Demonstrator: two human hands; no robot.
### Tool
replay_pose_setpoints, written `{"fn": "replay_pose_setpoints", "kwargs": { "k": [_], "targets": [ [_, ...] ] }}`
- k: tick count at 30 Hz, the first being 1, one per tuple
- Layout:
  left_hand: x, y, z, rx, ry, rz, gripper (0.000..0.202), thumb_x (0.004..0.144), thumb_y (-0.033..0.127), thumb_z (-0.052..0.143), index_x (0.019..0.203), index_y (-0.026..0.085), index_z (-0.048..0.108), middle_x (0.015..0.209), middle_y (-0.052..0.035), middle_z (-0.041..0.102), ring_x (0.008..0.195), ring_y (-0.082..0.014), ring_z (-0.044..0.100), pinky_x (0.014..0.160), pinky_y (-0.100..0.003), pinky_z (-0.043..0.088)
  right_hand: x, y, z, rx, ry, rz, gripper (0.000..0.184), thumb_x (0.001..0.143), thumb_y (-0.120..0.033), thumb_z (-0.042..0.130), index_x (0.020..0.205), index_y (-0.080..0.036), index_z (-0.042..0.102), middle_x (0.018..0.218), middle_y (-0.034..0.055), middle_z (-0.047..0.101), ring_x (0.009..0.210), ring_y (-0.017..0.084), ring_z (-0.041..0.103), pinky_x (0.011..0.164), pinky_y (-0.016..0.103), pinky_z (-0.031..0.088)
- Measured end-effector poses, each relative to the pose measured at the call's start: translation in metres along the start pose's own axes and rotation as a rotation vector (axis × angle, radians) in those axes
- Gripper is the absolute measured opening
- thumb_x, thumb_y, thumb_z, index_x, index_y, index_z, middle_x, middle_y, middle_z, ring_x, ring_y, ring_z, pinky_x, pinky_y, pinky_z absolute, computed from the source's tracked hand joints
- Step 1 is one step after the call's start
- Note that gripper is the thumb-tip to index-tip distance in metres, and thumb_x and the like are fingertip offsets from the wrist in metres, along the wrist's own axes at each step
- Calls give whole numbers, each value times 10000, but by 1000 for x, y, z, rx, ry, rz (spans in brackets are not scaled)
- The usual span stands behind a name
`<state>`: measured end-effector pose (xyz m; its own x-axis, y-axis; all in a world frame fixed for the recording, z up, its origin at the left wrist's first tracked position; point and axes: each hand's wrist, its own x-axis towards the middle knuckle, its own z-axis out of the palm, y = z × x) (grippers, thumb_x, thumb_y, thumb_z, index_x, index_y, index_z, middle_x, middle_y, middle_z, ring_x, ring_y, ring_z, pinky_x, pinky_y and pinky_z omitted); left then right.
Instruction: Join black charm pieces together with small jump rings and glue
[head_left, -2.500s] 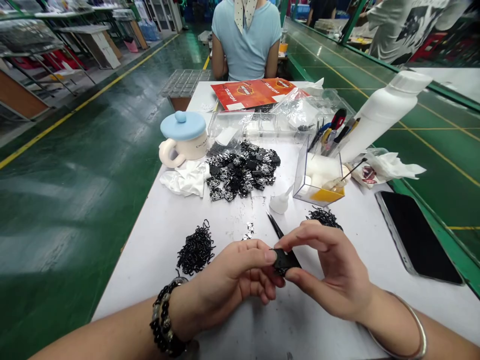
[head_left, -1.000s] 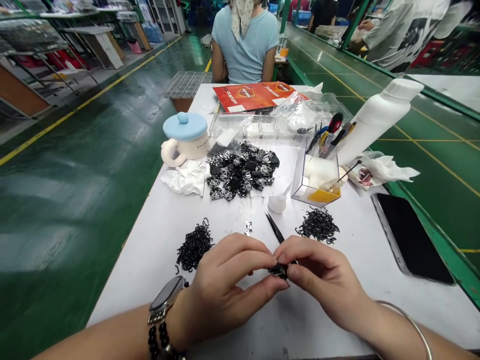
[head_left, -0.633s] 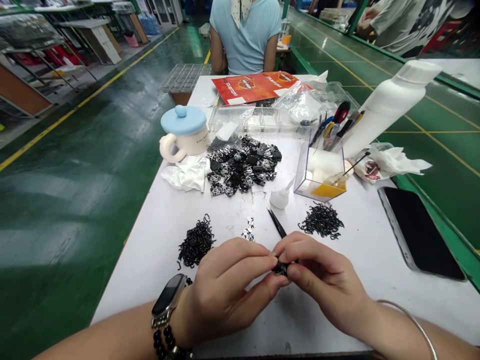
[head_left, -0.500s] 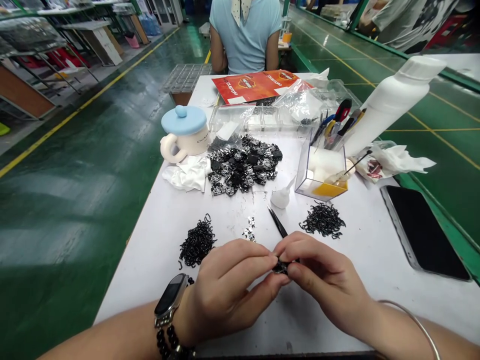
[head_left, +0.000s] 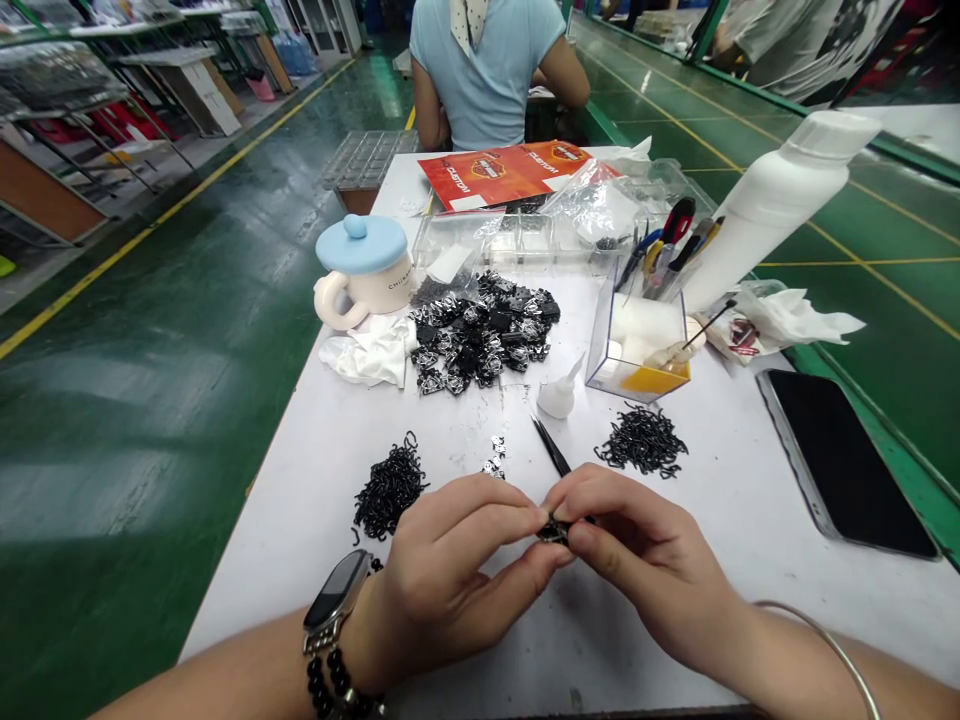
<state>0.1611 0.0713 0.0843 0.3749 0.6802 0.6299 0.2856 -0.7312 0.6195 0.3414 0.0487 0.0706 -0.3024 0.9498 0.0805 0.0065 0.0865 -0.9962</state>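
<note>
Between the fingertips of both hands is a small black and silver piece (head_left: 555,530), mostly covered by the fingers. My left hand (head_left: 465,570) pinches its left side; my right hand (head_left: 645,550) pinches its right side. Black tweezers (head_left: 551,443) lie just beyond, partly hidden by my right hand. A pile of small black hooked pieces (head_left: 390,488) sits beside my left hand, and a similar black pile (head_left: 643,440) lies beyond my right. Tiny silver pieces (head_left: 496,455) are scattered between them. Farther back is a heap of black and silver parts (head_left: 484,335).
A white dropper bottle (head_left: 557,397) stands near a clear tool box (head_left: 637,375). On the right are a phone (head_left: 847,460) and a tall white bottle (head_left: 780,210); a lidded mug (head_left: 367,275) and white cloth (head_left: 371,350) are left. Another person (head_left: 487,75) sits ahead.
Both hands keep their pinch on the small piece, with only slight finger movement. The view has shifted a little. The person ahead has leaned, with the right elbow out.
</note>
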Motion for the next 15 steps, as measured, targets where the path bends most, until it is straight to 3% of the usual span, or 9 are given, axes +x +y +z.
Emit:
{"fn": "replay_pose_setpoints", "kwargs": {
  "k": [15],
  "targets": [
    [0, -4, 1, -79, -51, -58, 177, 672, 61, 718, 822, 89, 628, 729, -76, 650, 589, -95, 579, 489, -183, 511, 1, 1, 0, 87, 14, 60, 42, 867, -248, 568, 860, -216, 594, 861, 21, 600, 869, 119, 585, 750, 235, 484]
  ]
}}
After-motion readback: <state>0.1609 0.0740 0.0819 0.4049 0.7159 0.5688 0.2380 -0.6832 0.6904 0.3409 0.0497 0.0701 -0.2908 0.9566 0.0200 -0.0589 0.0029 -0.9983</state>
